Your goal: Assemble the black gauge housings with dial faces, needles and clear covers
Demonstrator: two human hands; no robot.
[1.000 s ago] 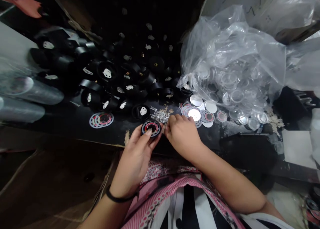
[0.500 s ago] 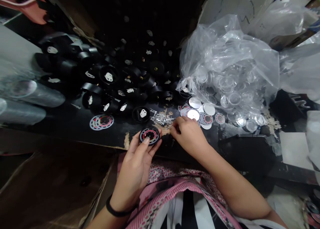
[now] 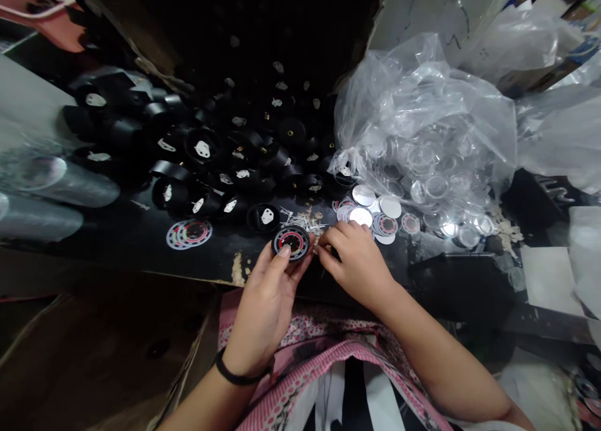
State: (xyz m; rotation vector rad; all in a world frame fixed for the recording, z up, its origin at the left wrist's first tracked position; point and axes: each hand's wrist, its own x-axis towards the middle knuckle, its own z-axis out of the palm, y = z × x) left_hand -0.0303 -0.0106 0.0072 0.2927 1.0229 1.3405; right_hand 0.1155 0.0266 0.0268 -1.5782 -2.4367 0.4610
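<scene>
My left hand (image 3: 267,299) grips a small round black gauge (image 3: 292,241) with a red and white dial, thumb resting on its face. My right hand (image 3: 355,259) sits just to the right of it, fingers pinched together at the gauge's edge; what they hold is too small to make out. Just beyond both hands lies a little heap of thin white needles (image 3: 300,219) on the black table (image 3: 141,240).
A pile of black round housings (image 3: 225,155) fills the back of the table. Loose printed dial discs (image 3: 189,233) lie left, more discs (image 3: 380,215) right. A clear plastic bag (image 3: 422,124) of transparent covers stands right. Clear tubes (image 3: 51,193) lie far left.
Both hands shifted slightly forward and right with the gauge; my right hand's pinched fingers came in closer to the gauge's right edge.
</scene>
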